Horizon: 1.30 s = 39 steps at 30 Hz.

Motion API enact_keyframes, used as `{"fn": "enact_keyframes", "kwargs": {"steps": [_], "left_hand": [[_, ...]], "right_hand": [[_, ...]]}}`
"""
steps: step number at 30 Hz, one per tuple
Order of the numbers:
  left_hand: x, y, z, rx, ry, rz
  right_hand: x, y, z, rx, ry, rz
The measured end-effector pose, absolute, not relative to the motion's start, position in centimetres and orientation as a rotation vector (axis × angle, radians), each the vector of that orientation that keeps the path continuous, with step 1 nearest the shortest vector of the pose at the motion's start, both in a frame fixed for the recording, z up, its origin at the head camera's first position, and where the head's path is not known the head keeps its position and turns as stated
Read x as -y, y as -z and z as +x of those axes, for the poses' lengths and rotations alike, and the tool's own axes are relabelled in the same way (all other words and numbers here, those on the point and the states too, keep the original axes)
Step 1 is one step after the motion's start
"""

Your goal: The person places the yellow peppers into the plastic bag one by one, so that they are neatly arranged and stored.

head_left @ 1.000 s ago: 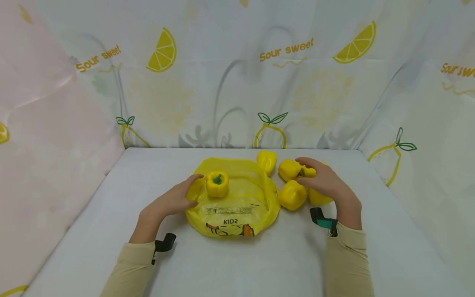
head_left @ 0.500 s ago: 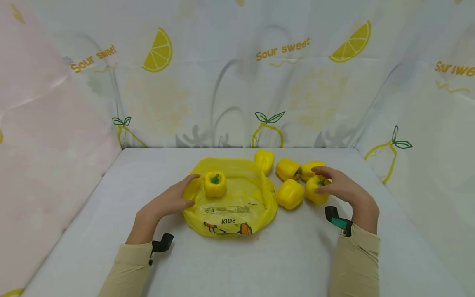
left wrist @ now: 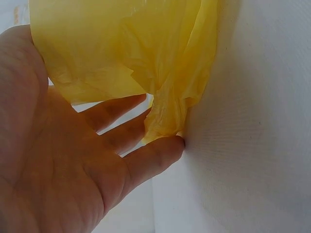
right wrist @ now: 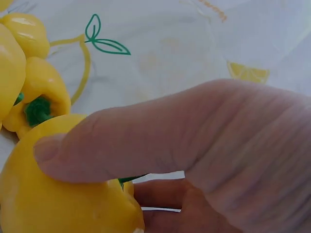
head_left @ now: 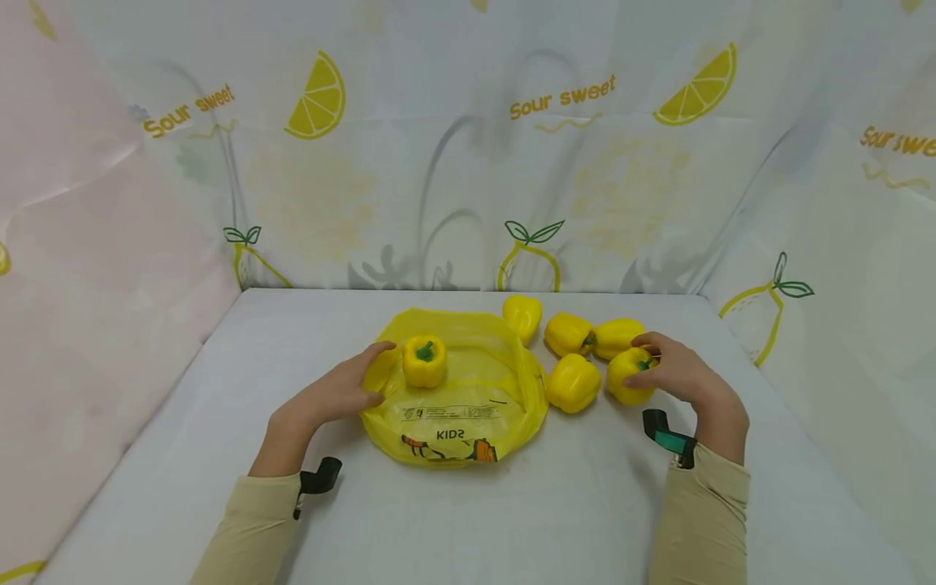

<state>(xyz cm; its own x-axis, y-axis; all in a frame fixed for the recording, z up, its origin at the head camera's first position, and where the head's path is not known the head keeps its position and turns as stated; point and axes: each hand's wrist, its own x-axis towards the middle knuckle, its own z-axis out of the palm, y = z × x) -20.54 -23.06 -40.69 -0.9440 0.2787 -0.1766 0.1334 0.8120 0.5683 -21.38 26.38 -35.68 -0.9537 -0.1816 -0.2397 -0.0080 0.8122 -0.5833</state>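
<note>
1. Currently the person's right hand (head_left: 676,374) curls round the nearest yellow bell pepper (head_left: 630,377), thumb laid across its top by the green stem, as the right wrist view shows (right wrist: 63,194); that grip suits a round, smooth fruit that would roll under a looser touch.
2. That pepper sits on the white table (head_left: 512,520), at the right end of a loose cluster, just beside three more peppers and near a fourth (head_left: 522,315) farther back by the bag's rim.
3. The left hand (head_left: 332,396) rests on the left edge of the yellow plastic bag (head_left: 468,406), fingers straight and only lightly bent; the left wrist view shows the thin film bunched against the fingertips (left wrist: 160,150), which probably keeps the limp bag from sliding.
4. One pepper (head_left: 424,361) already lies on the bag, stem up, close to the left hand's fingers; whether it is inside the film or on top cannot be told.
5. The hands stand well apart, one on either side of the bag and cluster.
</note>
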Motion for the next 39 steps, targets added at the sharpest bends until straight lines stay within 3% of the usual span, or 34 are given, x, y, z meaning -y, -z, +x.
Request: {"fn": "enact_keyframes", "kwargs": {"steps": [25,39], "left_hand": [[23.0,40.6,-20.5,-2.745,-0.841,0.336],[22.9,40.2,-20.5,-2.751,-0.811,0.346]], "right_hand": [[-21.3,32.7,-21.5,-2.832,1.272,-0.353],[-14.2,33.4,-21.9,-2.670,1.262,-0.634]]}}
